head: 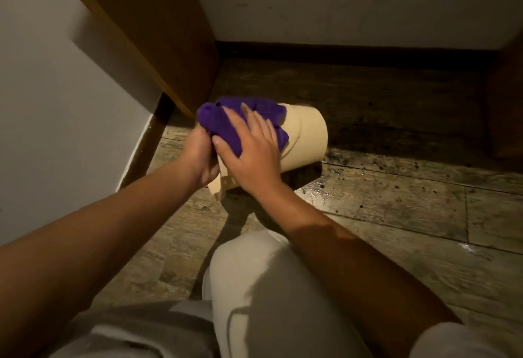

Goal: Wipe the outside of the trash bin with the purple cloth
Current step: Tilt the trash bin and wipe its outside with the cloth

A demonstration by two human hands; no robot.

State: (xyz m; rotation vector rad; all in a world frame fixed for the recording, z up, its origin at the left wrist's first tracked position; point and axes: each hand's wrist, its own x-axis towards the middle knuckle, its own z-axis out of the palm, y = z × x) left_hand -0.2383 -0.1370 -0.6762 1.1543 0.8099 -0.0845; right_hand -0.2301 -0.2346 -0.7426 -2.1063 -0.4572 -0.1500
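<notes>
A beige plastic trash bin (307,138) lies tilted on its side above the wooden floor, its base pointing away to the right. A purple cloth (223,127) is draped over its upper side. My right hand (252,151) lies flat on the cloth, fingers spread, pressing it against the bin. My left hand (199,156) grips the bin at its rim end, near me, with the cloth's left edge under the thumb. The bin's opening is hidden behind my hands.
A wooden cabinet (158,35) stands close on the left, against a white wall (42,103). The plank floor (396,204) to the right is wet and speckled with dark dirt. My knee in light trousers (254,287) is below the bin.
</notes>
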